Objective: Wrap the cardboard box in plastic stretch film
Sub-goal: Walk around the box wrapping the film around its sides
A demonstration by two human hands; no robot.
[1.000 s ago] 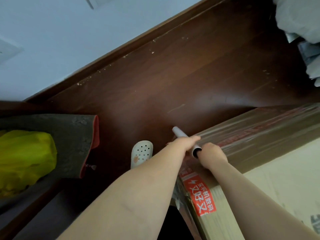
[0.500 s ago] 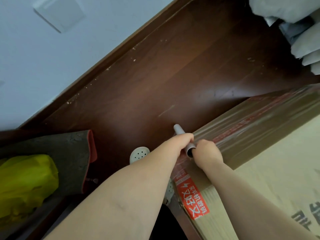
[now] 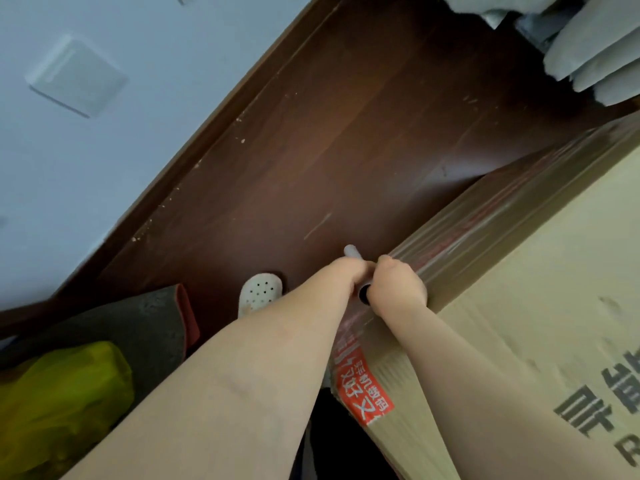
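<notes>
A large cardboard box (image 3: 540,306) with black print fills the lower right. Clear stretch film (image 3: 485,216) covers its left side face and runs back along it to the far corner. At the near corner I hold the film roll (image 3: 353,252), a thin grey tube, upright against the box. My left hand (image 3: 346,275) grips the tube on its left. My right hand (image 3: 398,287) grips it on the right, just above the tube's open end. A red label (image 3: 363,389) sits on the box's near corner under the film.
Dark wooden floor (image 3: 329,150) runs along a pale wall (image 3: 104,150) with a white plate on it. A white perforated shoe (image 3: 259,294) stands by my left arm. A grey mat (image 3: 138,327) and yellow bag (image 3: 62,403) lie lower left. White bundles (image 3: 588,53) sit top right.
The view has swung so the box fills more of the right side. My two hands have drawn closer together on the roll at the box's corner.
</notes>
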